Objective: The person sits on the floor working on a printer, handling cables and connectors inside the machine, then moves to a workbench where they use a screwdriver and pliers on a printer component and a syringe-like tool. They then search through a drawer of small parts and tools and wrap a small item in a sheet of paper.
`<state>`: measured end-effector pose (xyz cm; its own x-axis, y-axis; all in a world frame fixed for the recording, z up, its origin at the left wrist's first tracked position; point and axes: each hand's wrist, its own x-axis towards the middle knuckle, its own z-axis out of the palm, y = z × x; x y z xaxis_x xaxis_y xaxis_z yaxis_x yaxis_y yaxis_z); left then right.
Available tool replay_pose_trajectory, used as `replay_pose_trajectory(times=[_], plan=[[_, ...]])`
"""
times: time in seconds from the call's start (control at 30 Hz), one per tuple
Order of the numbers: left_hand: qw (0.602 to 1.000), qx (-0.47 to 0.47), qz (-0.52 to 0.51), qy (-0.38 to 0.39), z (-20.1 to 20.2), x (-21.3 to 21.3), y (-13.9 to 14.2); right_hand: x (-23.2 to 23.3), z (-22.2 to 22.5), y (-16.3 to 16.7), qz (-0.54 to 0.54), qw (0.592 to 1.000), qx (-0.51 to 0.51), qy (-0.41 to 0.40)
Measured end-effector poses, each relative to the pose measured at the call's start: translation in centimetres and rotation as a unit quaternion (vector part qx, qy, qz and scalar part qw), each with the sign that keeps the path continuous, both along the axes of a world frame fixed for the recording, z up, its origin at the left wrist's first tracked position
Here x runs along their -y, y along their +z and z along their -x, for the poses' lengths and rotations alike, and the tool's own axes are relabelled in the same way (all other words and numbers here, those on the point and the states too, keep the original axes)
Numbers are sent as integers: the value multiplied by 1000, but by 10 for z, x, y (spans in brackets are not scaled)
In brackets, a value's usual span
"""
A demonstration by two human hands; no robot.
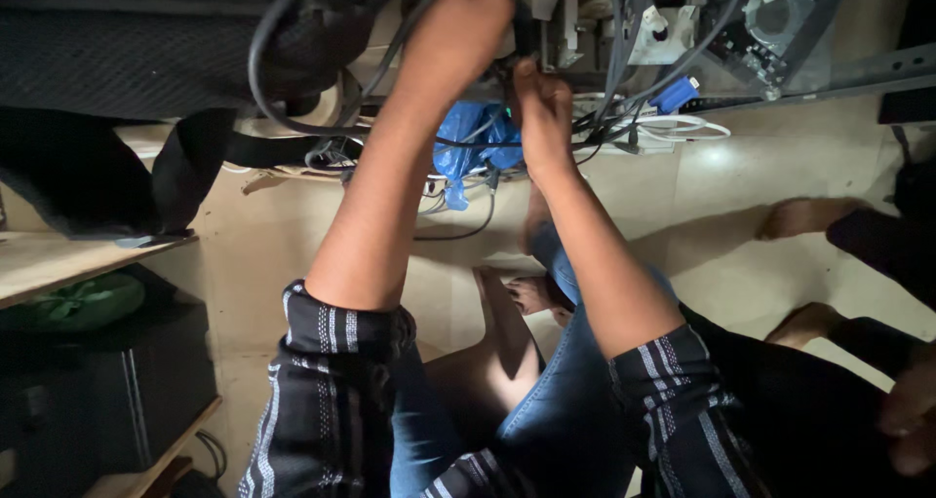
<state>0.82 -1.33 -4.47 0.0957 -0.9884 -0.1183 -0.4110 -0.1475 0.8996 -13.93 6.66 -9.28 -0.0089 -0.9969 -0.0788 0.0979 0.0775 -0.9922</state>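
Left hand: the left hand (466, 16) is raised into the tangle of dark cables (292, 59) at the top of the view; its fingers run out past the picture's upper edge, so I cannot tell whether it is clenched or released.
Right hand: the right hand (542, 108) is curled, fingertips pinched on a thin dark wire (507, 139) just below the grey equipment.
Wire: it runs sideways between the two forearms, in front of the blue plastic bag (478, 142), and joins the bundle of cables under the equipment.
Equipment: an opened grey metal computer chassis (770, 30) with white connectors fills the top right; a blue plug (675, 94) hangs at its lower edge, beside coiled white cable (673, 128).
Sleeves: both forearms are bare, with dark striped cuffs (341, 332) pushed up near the elbows.
Legs: blue jeans (556, 401) and the person's bare foot (531, 291) lie below the arms on the pale tiled floor (741, 186).
Left side: a wooden shelf (58, 259) with a green bundle (73, 303) beneath it.
Other person: two bare feet (804, 215) and a dark trouser leg enter from the right, well apart from the hands.
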Motion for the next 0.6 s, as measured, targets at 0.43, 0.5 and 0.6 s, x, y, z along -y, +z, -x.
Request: replay_pose_trajectory(times=[0.43, 0.5, 0.6], plan=[[988, 135, 26, -65, -4, 3, -2, -5, 19, 5, -25, 998, 21, 49], [994, 68, -86, 12, -4, 5, -6, -7, 22, 8, -17, 997, 34, 69], [996, 63, 43, -34, -4, 4, -12, -10, 28, 10, -21, 988, 88, 124]])
